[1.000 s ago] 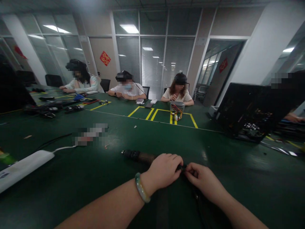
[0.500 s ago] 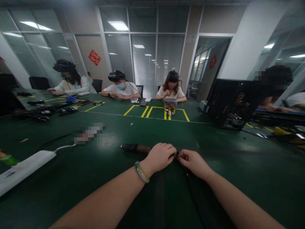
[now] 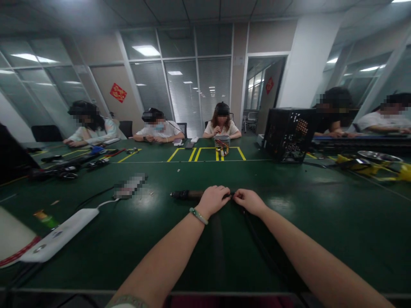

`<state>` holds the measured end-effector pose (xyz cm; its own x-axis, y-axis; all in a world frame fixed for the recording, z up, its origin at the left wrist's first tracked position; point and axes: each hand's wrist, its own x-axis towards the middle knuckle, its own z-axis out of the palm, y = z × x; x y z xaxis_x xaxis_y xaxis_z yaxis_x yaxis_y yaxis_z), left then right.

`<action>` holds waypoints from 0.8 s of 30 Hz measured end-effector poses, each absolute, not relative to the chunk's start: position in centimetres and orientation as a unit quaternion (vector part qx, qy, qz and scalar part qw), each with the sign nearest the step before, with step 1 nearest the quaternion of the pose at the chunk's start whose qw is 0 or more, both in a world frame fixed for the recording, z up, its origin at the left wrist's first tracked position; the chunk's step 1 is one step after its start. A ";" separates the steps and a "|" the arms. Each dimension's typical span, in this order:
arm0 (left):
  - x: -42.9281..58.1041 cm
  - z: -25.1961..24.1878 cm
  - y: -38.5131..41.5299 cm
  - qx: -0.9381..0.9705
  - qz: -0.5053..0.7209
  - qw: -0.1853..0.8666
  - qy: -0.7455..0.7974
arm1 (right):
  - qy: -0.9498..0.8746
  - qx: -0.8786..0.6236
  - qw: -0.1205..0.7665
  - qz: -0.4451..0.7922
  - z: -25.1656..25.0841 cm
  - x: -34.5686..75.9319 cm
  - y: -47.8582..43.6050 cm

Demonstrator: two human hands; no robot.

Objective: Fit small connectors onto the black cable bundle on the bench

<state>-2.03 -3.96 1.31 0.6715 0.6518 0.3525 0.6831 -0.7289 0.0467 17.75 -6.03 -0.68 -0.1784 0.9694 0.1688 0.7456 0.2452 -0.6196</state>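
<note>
A dark cylindrical tool lies on the green table straight ahead of me. My left hand, with a green bracelet at the wrist, is wrapped round its right end. My right hand pinches a small dark part at the same end, right where a black cable meets it and runs back toward me. The two hands touch. What the fingertips pinch is too small to name.
A white power strip lies at the left with its cord. A black computer case stands at the back right. Several people sit around the far side, with tools and cables at the left and yellow floor-style markings on the table.
The camera has tilted up and drawn back, so my hands and the tool sit smaller and further off. Both hands keep their hold at the tool's end.
</note>
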 end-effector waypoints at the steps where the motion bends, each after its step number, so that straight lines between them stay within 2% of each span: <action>1: -2.1 1.4 -4.1 -0.915 -0.174 0.044 -0.362 | -0.736 -0.585 0.276 0.200 -0.7 17.6 -6.3; 13: -2.6 1.0 -7.1 -0.911 -0.196 0.041 -0.361 | -0.720 -0.608 0.282 0.180 -1.3 16.7 -9.4; 24: -2.4 0.5 -4.9 -0.916 -0.182 0.042 -0.354 | -0.716 -0.612 0.276 0.190 -1.7 16.9 -7.4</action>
